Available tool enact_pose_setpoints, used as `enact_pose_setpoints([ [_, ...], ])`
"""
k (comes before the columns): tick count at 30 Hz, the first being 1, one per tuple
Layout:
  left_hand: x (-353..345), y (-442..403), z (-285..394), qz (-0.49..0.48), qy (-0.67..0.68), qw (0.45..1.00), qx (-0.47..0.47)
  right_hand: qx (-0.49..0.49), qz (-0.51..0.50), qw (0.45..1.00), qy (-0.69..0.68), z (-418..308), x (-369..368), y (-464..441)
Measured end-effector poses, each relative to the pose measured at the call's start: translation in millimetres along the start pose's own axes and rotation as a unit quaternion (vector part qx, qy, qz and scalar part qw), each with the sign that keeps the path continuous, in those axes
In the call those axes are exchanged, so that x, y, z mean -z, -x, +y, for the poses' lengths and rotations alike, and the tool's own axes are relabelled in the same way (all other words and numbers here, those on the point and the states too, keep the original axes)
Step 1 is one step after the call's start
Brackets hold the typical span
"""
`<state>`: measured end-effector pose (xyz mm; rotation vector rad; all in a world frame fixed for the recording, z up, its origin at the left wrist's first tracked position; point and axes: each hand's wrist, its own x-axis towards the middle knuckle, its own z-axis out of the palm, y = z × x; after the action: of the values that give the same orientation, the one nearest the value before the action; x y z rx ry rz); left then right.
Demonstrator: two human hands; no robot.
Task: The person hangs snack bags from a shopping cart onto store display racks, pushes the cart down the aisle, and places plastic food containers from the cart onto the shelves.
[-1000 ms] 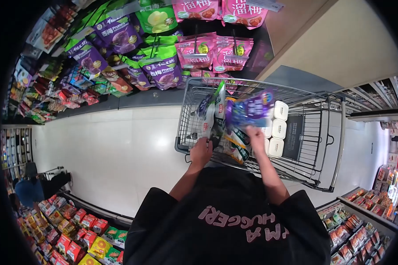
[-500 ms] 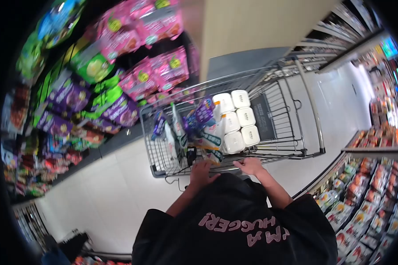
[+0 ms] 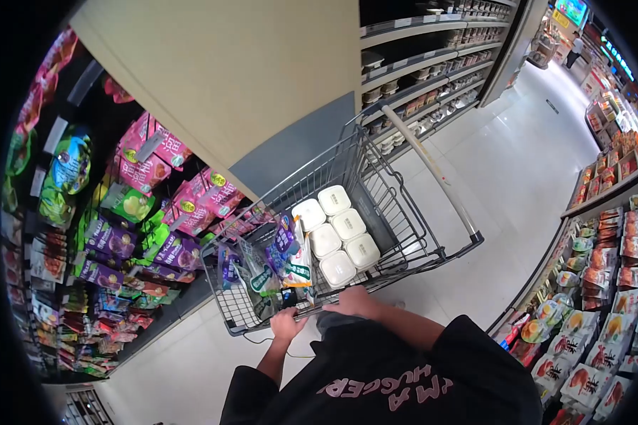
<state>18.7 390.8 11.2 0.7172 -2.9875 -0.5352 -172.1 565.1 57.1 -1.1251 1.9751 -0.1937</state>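
Nearest us, dark top (image 3: pixel 383 375) with pink lettering, bottom centre. Both our hands are at the cart's (image 3: pixel 235 331) near side rail (image 3: pixel 310 310), just below frame centre. Left hand (image 3: pixel 286 324): fingers curled over the rail, mostly closed, nothing else held. Right hand (image 3: pixel 354 302): bent over the same rail, loosely closed, no bag in it; exact finger wrap partly hidden. Two-point hold probably steadies the cart.

Cart sits mid-frame at a slant, handle (image 3: pixel 430 170) toward the right, neither hand on it. Inside, snack bags (image 3: pixel 297 266) stand on edge at the left end, leaning together, likely to save floor space. Six white tubs (image 3: pixel 348 224) lie flat, lids up, in two rows of three beside them; flat placing should keep them level.

Beyond the cart: pink bags (image 3: pixel 143 172) and purple bags (image 3: pixel 110 239) hang on the left display, fronts outward, presumably for reading. Packets (image 3: pixel 583 382) fill the sloped shelf, lower right, angled likewise. Stocked shelves (image 3: pixel 432 60), top centre; a person (image 3: pixel 575 49) stands far off, upper right.
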Motion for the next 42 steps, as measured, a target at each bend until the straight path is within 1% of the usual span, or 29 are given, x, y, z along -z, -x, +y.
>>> enact_pose_setpoints([
  [2, 0, -2, 11, -0.014, 0.003, 1.000, 0.009, -0.021, 0.028, 0.999, 0.023, 6, 2, 7],
  [3, 1, -5, 18, -0.049, -0.019, 0.999, 0.012, -0.031, 0.000, 0.999, 0.027, 9, 9, 13],
  [4, 1, -6, 26, -0.085, -0.040, 0.995, 0.015, -0.029, 0.000, 0.999, 0.027, 18, 8, 15],
  [5, -2, -5, 34, -0.085, -0.040, 0.995, 0.018, -0.028, 0.007, 0.999, 0.024, 27, 4, 15],
  [7, -4, -12, 52, -0.126, -0.027, 0.992, 0.013, -0.022, 0.017, 0.999, 0.025, 44, 6, 21],
  [8, -5, -15, 60, -0.123, -0.027, 0.992, 0.016, -0.025, 0.019, 0.999, 0.040, 52, 8, 24],
  [10, -5, -21, 83, -0.142, -0.028, 0.989, -0.009, -0.025, 0.017, 0.998, 0.054, 67, 17, 35],
  [12, -13, -27, 102, -0.157, -0.041, 0.987, -0.019, -0.066, 0.053, 0.996, 0.005, 84, 20, 46],
  [14, -15, -35, 123, -0.177, -0.036, 0.983, -0.018, -0.091, 0.114, 0.989, 0.007, 99, 23, 55],
  [16, -29, -40, 139, -0.170, -0.013, 0.985, -0.027, -0.100, 0.173, 0.980, 0.014, 121, 23, 62],
  [17, -37, -44, 147, -0.168, -0.013, 0.985, -0.035, -0.093, 0.161, 0.982, 0.019, 133, 26, 66],
  [19, -47, -51, 170, -0.168, -0.023, 0.985, -0.030, -0.100, 0.206, 0.973, 0.036, 158, 31, 76],
  [20, -52, -54, 184, -0.164, -0.024, 0.986, -0.031, -0.098, 0.200, 0.974, 0.038, 171, 32, 80],
  [22, -68, -59, 209, -0.150, -0.019, 0.988, -0.026, -0.100, 0.319, 0.942, 0.013, 195, 36, 88],
  [23, -76, -65, 223, -0.134, -0.017, 0.991, -0.024, -0.096, 0.343, 0.934, 0.023, 209, 38, 93],
  [26, -99, -78, 260, -0.119, -0.015, 0.993, -0.007, -0.102, 0.353, 0.930, 0.024, 245, 57, 112],
  [27, -102, -86, 277, -0.152, -0.011, 0.988, 0.015, -0.106, 0.350, 0.930, 0.025, 259, 63, 116],
  [28, -103, -91, 288, -0.157, -0.007, 0.987, 0.016, -0.103, 0.355, 0.929, 0.023, 270, 68, 119],
  [30, -112, -104, 321, -0.136, 0.029, 0.990, -0.004, -0.095, 0.356, 0.929, 0.026, 304, 80, 132],
  [31, -125, -107, 332, -0.100, 0.054, 0.992, -0.046, -0.098, 0.391, 0.915, -0.012, 320, 86, 139],
  [32, -137, -111, 344, -0.098, 0.056, 0.993, -0.038, -0.099, 0.424, 0.899, -0.051, 334, 92, 145],
  [33, -139, -118, 359, -0.121, 0.064, 0.990, -0.040, -0.094, 0.418, 0.902, -0.047, 346, 101, 147],
  [34, -140, -124, 374, -0.145, 0.071, 0.986, -0.043, -0.115, 0.418, 0.900, -0.049, 359, 108, 151],
  [35, -141, -128, 386, -0.147, 0.076, 0.986, -0.035, -0.137, 0.416, 0.898, -0.049, 369, 114, 156],
  [37, -144, -140, 416, -0.134, 0.162, 0.975, -0.075, -0.144, 0.406, 0.902, -0.028, 403, 126, 167],
  [38, -142, -147, 428, -0.132, 0.164, 0.975, -0.075, -0.153, 0.405, 0.901, -0.009, 420, 133, 172],
  [40, -137, -159, 447, -0.051, 0.270, 0.945, -0.180, -0.163, 0.395, 0.904, 0.012, 443, 150, 182],
  [41, -132, -167, 451, -0.072, 0.307, 0.930, -0.188, -0.169, 0.376, 0.910, 0.035, 454, 158, 187],
  [42, -129, -175, 447, -0.074, 0.307, 0.929, -0.194, -0.177, 0.356, 0.916, 0.058, 462, 163, 189],
])
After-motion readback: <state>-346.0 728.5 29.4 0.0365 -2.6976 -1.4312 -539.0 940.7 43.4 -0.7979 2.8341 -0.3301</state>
